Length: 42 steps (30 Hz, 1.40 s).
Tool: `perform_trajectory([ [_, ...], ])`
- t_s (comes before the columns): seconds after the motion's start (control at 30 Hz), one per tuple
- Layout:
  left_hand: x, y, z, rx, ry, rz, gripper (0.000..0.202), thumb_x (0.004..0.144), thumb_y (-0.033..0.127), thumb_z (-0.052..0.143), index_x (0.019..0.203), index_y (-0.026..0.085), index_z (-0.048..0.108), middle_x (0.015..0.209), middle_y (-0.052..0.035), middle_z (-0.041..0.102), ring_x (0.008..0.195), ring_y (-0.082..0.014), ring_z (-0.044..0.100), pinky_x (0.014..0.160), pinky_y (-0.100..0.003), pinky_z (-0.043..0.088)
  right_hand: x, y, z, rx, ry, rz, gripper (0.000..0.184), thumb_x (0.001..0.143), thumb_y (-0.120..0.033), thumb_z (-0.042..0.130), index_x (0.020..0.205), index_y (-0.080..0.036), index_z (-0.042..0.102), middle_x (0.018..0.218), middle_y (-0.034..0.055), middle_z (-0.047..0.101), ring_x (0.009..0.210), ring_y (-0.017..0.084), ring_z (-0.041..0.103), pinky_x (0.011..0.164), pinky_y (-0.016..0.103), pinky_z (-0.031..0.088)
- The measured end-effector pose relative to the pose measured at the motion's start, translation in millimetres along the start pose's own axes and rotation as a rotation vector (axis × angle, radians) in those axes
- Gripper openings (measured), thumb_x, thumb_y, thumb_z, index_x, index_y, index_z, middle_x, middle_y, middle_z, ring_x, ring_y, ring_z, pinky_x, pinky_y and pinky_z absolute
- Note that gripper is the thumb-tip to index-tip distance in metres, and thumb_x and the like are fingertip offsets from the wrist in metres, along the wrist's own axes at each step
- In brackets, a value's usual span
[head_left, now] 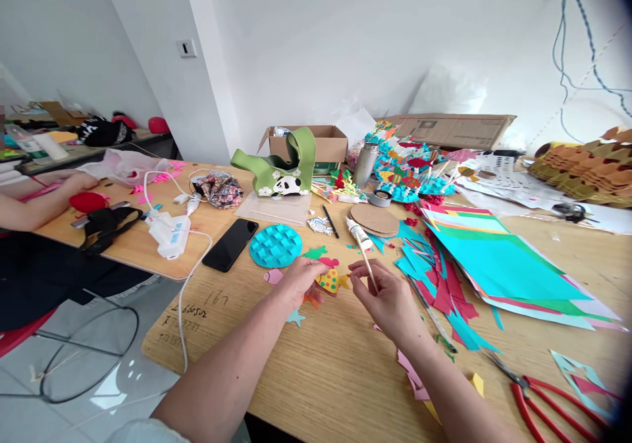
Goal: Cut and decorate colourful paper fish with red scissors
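1. Left hand (301,282) is nearly closed, thumb and fingers pinching a yellow paper fish (328,281) near the front of the desk (296,377), at twelve o'clock from the person.
2. Right hand (382,291) is loosely curled around a pale stick (366,262) that slants towards eleven o'clock; its fingertips are beside the fish's tail, and whether they touch it I cannot tell.
3. The fish's long axis runs roughly from nine to three o'clock, tail towards three, the other end partly covered by the left hand.
4. Its flat body carries green and orange-red dots; the tail is plain yellow.
5. From the fish, a woven blue disc (275,245) lies at ten o'clock and a white tube (360,234) at one.
6. Farther off at twelve, an uncovered cardboard box (332,148) holds something white.
7. At eleven stands a green panda bag (284,180), contents hidden; at one, a metal bottle (366,164).
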<state>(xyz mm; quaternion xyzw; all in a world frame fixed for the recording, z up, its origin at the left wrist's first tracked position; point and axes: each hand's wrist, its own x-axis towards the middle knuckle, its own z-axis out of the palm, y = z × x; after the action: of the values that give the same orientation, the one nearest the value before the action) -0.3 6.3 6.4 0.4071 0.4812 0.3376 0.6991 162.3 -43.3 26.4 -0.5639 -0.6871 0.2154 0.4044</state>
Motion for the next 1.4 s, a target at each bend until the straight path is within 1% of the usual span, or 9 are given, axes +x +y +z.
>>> perform_trajectory([
  [0.13,0,-1,0.0,-0.002,-0.007,0.007,0.017,0.064,0.027,0.062,0.072,0.013,0.065,0.077,-0.0106,0.069,0.050,-0.0195,0.064,0.031,-0.022,0.040,-3,1,1,-0.097,0.032,-0.121,0.014,0.086,-0.027,0.050,0.075,-0.020,0.057,0.098,0.0064,0.064,0.048,0.009,0.042,0.053,0.026,0.038],
  [0.33,0,-2,-0.7,0.021,-0.052,0.019,0.022,0.063,0.031,0.066,0.074,0.012,0.065,0.077,-0.0108,0.069,0.050,-0.0194,0.065,0.031,-0.022,0.040,-4,10,4,-0.144,0.059,-0.219,0.011,0.087,-0.024,0.050,0.080,-0.020,0.058,0.094,0.0057,0.063,0.054,0.010,0.049,0.055,0.024,0.040],
  [0.57,-2,0,0.9,0.045,-0.080,0.012,0.030,0.061,0.036,0.069,0.078,0.011,0.064,0.075,-0.0098,0.067,0.050,-0.0191,0.064,0.032,-0.022,0.040,-5,16,7,-0.209,0.120,-0.365,0.008,0.087,-0.020,0.052,0.088,-0.018,0.059,0.094,0.0042,0.062,0.054,0.007,0.052,0.051,0.021,0.040],
  [0.73,-4,1,2.0,0.048,-0.109,0.048,0.037,0.061,0.043,0.070,0.077,0.009,0.065,0.068,-0.0088,0.065,0.050,-0.0180,0.063,0.034,-0.022,0.041,-7,15,4,-0.356,0.174,-0.487,0.008,0.087,-0.018,0.052,0.092,-0.017,0.059,0.096,0.0055,0.063,0.067,0.010,0.060,0.051,0.020,0.040],
  [0.93,-5,2,2.2,0.029,-0.114,0.072,0.039,0.059,0.046,0.070,0.071,0.010,0.063,0.065,-0.0067,0.062,0.047,-0.0156,0.060,0.035,-0.022,0.041,-10,15,-2,-0.547,0.217,-0.675,0.011,0.087,-0.015,0.054,0.097,-0.014,0.059,0.096,0.0073,0.064,0.070,0.010,0.061,0.052,0.020,0.039],
  [1.03,-6,3,3.0,0.023,-0.114,0.102,0.037,0.057,0.045,0.071,0.067,0.010,0.063,0.063,-0.0045,0.060,0.046,-0.0140,0.057,0.037,-0.023,0.042,-11,15,-3,-0.608,0.264,-0.755,0.014,0.087,-0.015,0.056,0.100,-0.012,0.059,0.097,0.0086,0.064,0.071,0.010,0.061,0.054,0.020,0.040],
  [1.13,-8,4,3.9,0.003,-0.093,0.128,0.031,0.056,0.039,0.072,0.063,0.010,0.062,0.063,-0.0035,0.059,0.047,-0.0121,0.055,0.039,-0.024,0.043,-12,15,-3,-0.634,0.292,-0.804,0.015,0.087,-0.015,0.056,0.101,-0.012,0.059,0.095,0.0092,0.064,0.068,0.009,0.059,0.055,0.020,0.040],
  [1.27,-7,4,3.7,-0.020,-0.064,0.148,0.023,0.057,0.032,0.070,0.063,0.010,0.064,0.064,-0.0041,0.060,0.051,-0.0121,0.055,0.041,-0.023,0.043,-14,17,-1,-0.638,0.265,-0.828,0.016,0.087,-0.013,0.054,0.103,-0.010,0.059,0.094,0.0099,0.064,0.072,0.011,0.060,0.058,0.020,0.043],
  [1.4,-6,2,2.8,-0.004,-0.084,0.166,0.020,0.059,0.030,0.068,0.061,0.011,0.064,0.062,-0.0029,0.058,0.052,-0.0125,0.055,0.042,-0.024,0.046,-14,19,0,-0.649,0.254,-0.834,0.017,0.086,-0.011,0.054,0.103,-0.010,0.059,0.094,0.0103,0.064,0.072,0.012,0.061,0.059,0.021,0.044],
])
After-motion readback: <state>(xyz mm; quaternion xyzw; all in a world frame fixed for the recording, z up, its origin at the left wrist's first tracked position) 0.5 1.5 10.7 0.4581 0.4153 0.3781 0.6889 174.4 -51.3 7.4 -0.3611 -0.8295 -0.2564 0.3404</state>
